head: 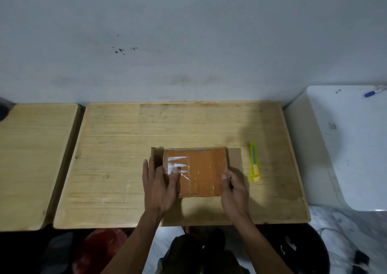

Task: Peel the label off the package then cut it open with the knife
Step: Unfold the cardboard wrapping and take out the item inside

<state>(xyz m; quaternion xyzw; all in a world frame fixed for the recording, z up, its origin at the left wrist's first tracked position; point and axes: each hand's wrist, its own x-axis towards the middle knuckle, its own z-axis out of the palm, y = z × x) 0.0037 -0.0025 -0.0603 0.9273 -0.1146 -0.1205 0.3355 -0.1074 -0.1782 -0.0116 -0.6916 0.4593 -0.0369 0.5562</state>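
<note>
left hand [159, 186] lies flat, fingers straight, steadying the package [199, 171]; right hand [233, 186] pinches its right edge (label [178, 164] unpeeled); knife [254, 161] waits right.

Pale wooden table [125, 139] against a scuffed grey-white wall [188, 32]; a second wooden table [31, 158] just left; white rounded cabinet [345, 143] right.

package [201, 172] near-left corner under left hand [160, 186], label [179, 164] unreadable
</note>
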